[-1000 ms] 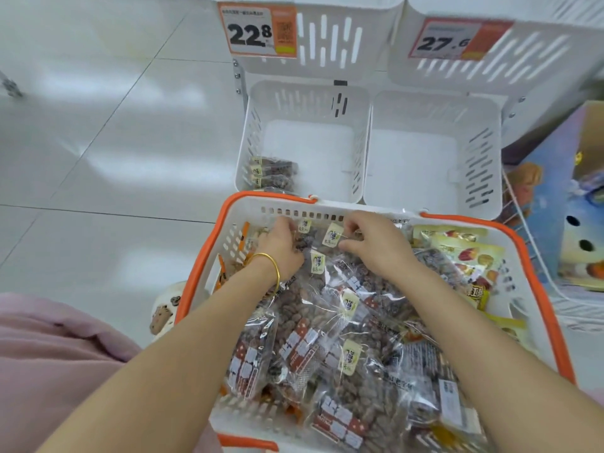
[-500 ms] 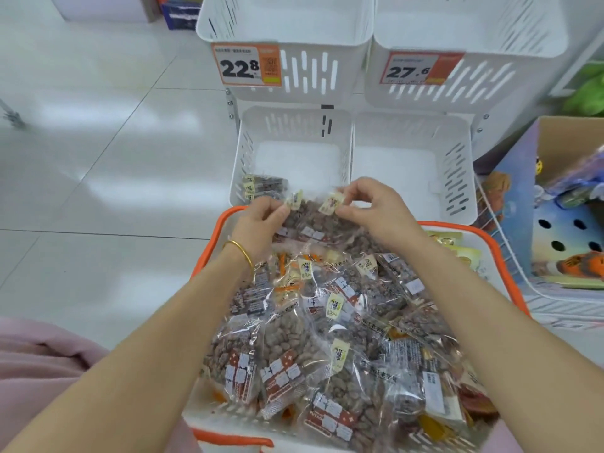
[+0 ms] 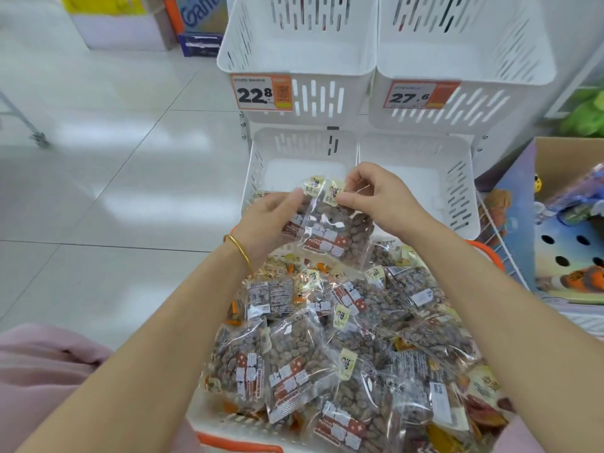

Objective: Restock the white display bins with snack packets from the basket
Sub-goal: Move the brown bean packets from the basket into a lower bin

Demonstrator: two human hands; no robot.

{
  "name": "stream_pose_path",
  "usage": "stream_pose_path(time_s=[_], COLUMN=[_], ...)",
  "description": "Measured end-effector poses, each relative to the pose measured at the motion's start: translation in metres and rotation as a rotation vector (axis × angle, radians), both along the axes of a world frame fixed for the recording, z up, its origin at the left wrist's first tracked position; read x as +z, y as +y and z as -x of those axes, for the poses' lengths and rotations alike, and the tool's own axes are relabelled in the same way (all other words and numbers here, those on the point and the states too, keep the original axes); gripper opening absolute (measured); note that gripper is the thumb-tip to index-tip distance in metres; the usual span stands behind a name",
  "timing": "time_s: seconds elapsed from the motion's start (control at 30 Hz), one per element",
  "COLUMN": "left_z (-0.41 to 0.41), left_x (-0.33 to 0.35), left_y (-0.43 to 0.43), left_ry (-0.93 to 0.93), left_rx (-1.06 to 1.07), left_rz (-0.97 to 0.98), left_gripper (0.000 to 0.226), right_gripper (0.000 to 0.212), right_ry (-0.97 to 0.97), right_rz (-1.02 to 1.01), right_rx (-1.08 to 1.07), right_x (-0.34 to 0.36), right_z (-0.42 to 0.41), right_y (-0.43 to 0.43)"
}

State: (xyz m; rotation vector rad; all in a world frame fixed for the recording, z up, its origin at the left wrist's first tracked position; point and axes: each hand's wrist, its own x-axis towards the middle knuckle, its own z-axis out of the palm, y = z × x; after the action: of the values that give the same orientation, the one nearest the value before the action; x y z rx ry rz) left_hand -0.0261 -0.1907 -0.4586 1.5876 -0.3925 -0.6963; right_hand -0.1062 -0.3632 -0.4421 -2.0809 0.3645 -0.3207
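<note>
Head view: two clear packets of brown nuts [image 3: 330,230] are held just above the basket's far end, at twelve o'clock from the heap. They look light, soft and crinkly, with slick film, and are best taken by the sealed top edge under the yellow labels. The right hand [image 3: 379,197] pinches that top edge and the left hand [image 3: 268,220] grips the packets' left side. Below, the orange-rimmed basket [image 3: 209,416] brims with more. Just beyond, at twelve o'clock, waits the lower-left white bin [image 3: 258,165].
</note>
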Motion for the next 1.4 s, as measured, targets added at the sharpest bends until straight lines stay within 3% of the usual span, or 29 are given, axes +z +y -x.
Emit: stream_pose_path(time_s=[0.1, 0.17, 0.3, 0.43, 0.5, 0.57, 0.7, 0.8, 0.87, 1.03, 1.1, 1.2, 1.27, 1.4], left_z=[-0.003, -0.004, -0.011, -0.043, -0.063, -0.084, -0.129, -0.154, -0.159, -0.158, -0.159, -0.157, -0.156, -0.155], left_x=[-0.007, -0.012, -0.020, -0.022, -0.022, -0.021, -0.036, -0.063, -0.090, -0.132, -0.132, -0.128, -0.126, -0.122], left_y=[0.000, -0.002, -0.003, 0.000, -0.002, -0.008, -0.019, -0.013, -0.005, 0.003, 0.001, -0.002, -0.003, -0.002], left_ry=[-0.200, -0.255, -0.226, -0.132, -0.174, -0.270, -0.485, -0.640, -0.591, -0.439, -0.426, -0.432, -0.434, -0.459], left_rx=[-0.164, -0.177, -0.110, -0.108, -0.129, -0.143, -0.005, 0.137, 0.123, 0.069, 0.083, 0.078, 0.082, 0.088], left_rz=[-0.166, -0.244, -0.189, -0.062, -0.076, -0.122, -0.248, -0.417, -0.491, -0.493, -0.446, -0.407, -0.389, -0.434], left_gripper=[0.073, 0.085, 0.065, 0.047, 0.044, 0.044, 0.059, 0.074, 0.076, 0.086, 0.087, 0.084, 0.079, 0.078], right_gripper=[0.022, 0.021, 0.025, 0.068, 0.069, 0.060, 0.047, 0.043, 0.042, 0.034, 0.029, 0.031, 0.042, 0.055], right_ry=[0.005, 0.014, 0.013, 0.300, 0.347, 0.288, 0.110, 0.023, 0.008, 0.079, 0.186, 0.310, 0.368, 0.396], right_rz=[0.032, 0.045, 0.019, -0.274, -0.392, -0.387, -0.221, 0.243, 0.517, 0.688, 0.584, 0.111, -0.099, -0.053], right_rx=[-0.004, -0.002, -0.003, 0.166, 0.263, 0.246, 0.121, 0.001, -0.029, 0.009, 0.120, 0.216, 0.214, 0.266], right_x=[-0.001, -0.003, -0.006, -0.007, -0.011, -0.015, -0.031, -0.060, -0.082, -0.129, -0.148, -0.166, -0.166, -0.156], right_z=[-0.005, -0.011, -0.029, -0.048, -0.061, -0.082, -0.132, -0.167, -0.189, -0.246, -0.261, -0.260, -0.255, -0.249], right_y=[-0.001, 0.000, -0.001, -0.020, -0.028, -0.031, -0.035, -0.039, -0.042, -0.042, -0.041, -0.039, -0.040, -0.042])
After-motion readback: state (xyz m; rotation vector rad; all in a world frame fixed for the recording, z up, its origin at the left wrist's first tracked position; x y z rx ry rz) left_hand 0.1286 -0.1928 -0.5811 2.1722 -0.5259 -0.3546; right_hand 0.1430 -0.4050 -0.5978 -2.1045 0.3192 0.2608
